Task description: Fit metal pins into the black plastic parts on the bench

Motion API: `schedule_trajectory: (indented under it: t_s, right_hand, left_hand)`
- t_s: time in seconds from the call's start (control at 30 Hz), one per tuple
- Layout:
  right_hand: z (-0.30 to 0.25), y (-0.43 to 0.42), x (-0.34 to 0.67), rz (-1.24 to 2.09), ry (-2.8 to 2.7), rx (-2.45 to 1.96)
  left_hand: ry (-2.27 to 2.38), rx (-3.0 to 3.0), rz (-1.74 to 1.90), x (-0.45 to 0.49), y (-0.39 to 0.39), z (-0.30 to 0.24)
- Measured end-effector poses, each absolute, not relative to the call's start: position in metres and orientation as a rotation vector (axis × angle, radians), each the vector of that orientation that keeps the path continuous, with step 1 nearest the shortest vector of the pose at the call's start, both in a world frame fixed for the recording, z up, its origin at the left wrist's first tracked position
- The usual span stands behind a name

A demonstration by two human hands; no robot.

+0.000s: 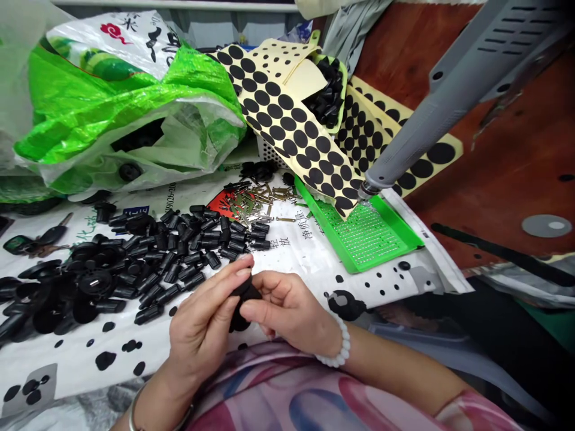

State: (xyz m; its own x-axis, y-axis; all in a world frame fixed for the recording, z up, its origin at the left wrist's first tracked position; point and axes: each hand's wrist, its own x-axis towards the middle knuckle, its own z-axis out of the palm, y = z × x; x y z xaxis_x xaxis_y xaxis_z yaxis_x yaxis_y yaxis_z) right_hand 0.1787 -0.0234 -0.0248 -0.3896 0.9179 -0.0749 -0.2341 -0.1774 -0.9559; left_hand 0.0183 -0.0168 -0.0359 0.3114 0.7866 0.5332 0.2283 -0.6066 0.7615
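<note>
Both my hands meet at the table's near edge around one small black plastic part [245,294]. My left hand [204,326] pinches it from the left with thumb and fingers closed. My right hand [287,311], with a white bead bracelet at the wrist, grips it from the right, fingers curled. Just beyond my hands lies a heap of black tube-shaped parts [179,251] and black round caps [67,287]. A small pile of metal pins [256,200] lies further back.
A green perforated tray [363,236] sits right of the pins under a grey powered tool's tip [368,188]. Yellow sheets of black round stickers [287,120] drape over a basket of black parts [327,90]. A green and white sack [126,102] fills the back left. Keys [38,239] lie far left.
</note>
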Motion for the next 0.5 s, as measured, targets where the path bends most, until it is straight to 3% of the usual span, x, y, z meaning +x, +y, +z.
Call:
schedule_trajectory:
  t_s: [0.07, 0.17, 0.5]
  right_hand:
    - [-0.025, -0.023, 0.183, 1.908, -1.095, -0.770]
    - [-0.028, -0.025, 0.188, 1.912, -1.050, -0.723]
    - [-0.039, -0.034, 0.185, 1.260, -1.318, -0.884]
  left_hand:
    - [0.874, 2.022, 1.247, 0.016, -0.015, -0.035]
    - [0.867, 2.011, 1.230, 0.013, -0.012, -0.032]
    - [0.845, 1.899, 1.159, 0.010, -0.024, -0.021]
